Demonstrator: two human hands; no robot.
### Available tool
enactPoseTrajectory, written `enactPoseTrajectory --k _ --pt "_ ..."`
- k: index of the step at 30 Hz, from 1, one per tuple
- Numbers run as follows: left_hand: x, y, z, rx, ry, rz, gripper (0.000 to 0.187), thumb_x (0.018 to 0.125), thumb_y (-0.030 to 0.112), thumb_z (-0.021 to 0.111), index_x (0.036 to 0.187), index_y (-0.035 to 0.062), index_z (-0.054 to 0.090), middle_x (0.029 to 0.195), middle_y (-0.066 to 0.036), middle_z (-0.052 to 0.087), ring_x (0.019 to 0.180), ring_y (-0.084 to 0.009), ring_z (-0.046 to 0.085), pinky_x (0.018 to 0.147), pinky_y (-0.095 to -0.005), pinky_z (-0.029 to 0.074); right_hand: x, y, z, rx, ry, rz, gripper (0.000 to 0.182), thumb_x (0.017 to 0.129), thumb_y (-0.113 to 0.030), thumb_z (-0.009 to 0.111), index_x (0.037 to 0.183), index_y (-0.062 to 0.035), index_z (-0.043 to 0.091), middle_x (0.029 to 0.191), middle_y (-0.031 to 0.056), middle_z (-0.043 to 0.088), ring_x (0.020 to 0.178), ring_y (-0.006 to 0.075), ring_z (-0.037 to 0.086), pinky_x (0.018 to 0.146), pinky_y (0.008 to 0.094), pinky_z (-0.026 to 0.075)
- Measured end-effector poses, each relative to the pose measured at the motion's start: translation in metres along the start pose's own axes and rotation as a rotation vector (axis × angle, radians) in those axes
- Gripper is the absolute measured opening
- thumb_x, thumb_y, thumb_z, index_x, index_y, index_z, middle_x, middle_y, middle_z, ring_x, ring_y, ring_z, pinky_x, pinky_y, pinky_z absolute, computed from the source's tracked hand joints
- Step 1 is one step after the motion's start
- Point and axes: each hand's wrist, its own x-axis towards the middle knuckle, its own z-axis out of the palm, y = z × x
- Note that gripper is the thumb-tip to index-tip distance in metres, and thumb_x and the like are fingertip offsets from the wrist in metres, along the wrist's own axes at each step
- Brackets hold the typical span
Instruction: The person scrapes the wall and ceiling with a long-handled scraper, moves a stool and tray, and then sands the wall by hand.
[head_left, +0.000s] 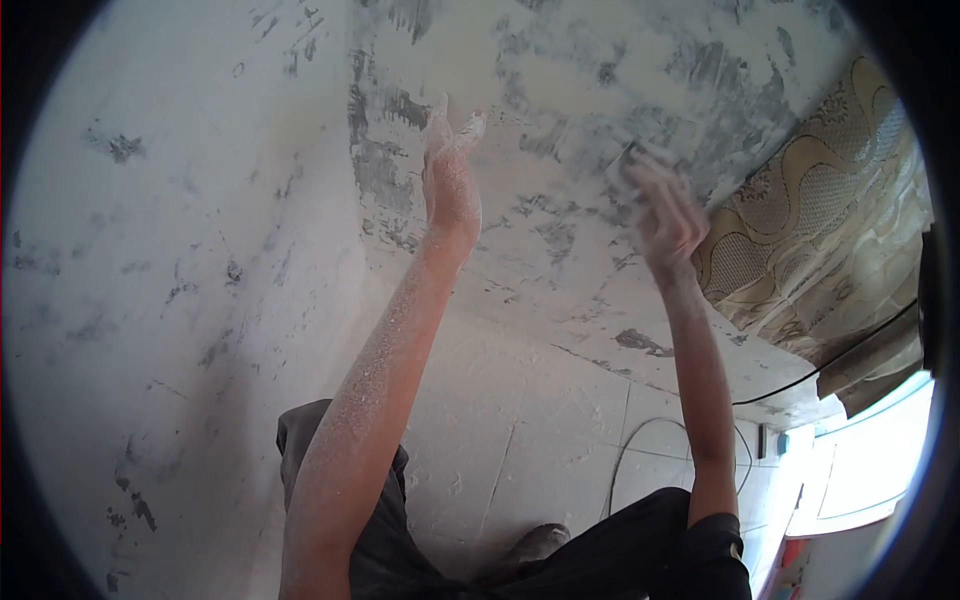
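White powder covers my left hand (455,185) and its forearm. This hand is raised near the corner of the patchy wall (560,90), with its fingers stretched out, thumb apart, and nothing in it. Further right, my right hand (668,212) is smeared by motion close to the same wall. Its fingers are bent over a small flat piece with a dark edge (622,165), which looks like sandpaper but is blurred. Pale filler and grey scraped patches mark the wall around both hands.
A second pale wall (180,300) meets this one at left. Patterned curtain cloth with clear plastic (800,210) hangs at right, beside a dark cable (790,385). Dusty floor tiles (480,430) lie below, near my shoe (540,542). Bright light enters at lower right.
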Motion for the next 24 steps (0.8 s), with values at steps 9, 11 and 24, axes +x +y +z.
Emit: enactPoseTrajectory --k 9,11,24 --pt "0.022 -0.005 -0.023 0.031 -0.096 -0.068 0.077 0.091 0.035 0.05 0.154 0.0094 0.014 0.156 -0.015 0.024 0.146 -0.0255 0.02 0.119 -0.0465 0.006 -0.202 0.002 0.022 -0.065 -0.542 -0.366 0.043 0.075 -0.014 0.067 0.117 -0.023 0.064 0.122 -0.0005 0.063 0.116 0.0153 0.06 0.089 0.0359 0.055" --pt "0.027 -0.008 -0.02 0.018 -0.085 -0.052 0.077 0.091 0.036 0.05 0.154 0.0093 0.015 0.156 -0.015 0.025 0.145 -0.0255 0.022 0.118 -0.0474 0.007 -0.198 0.013 0.014 0.111 -0.753 -0.336 0.047 0.073 -0.015 0.068 0.119 -0.0254 0.064 0.123 -0.0021 0.063 0.117 0.0155 0.06 0.091 0.0374 0.053" --pt "0.015 -0.016 0.001 -0.008 0.013 -0.105 0.071 0.092 0.034 0.044 0.153 0.0055 0.02 0.158 -0.011 0.022 0.147 -0.0237 0.017 0.117 -0.0481 0.011 -0.159 0.025 -0.011 0.025 -0.253 -0.196 0.041 0.072 -0.001 0.063 0.107 -0.0202 0.069 0.099 0.0007 0.07 0.097 0.0134 0.068 0.075 0.0275 0.057"
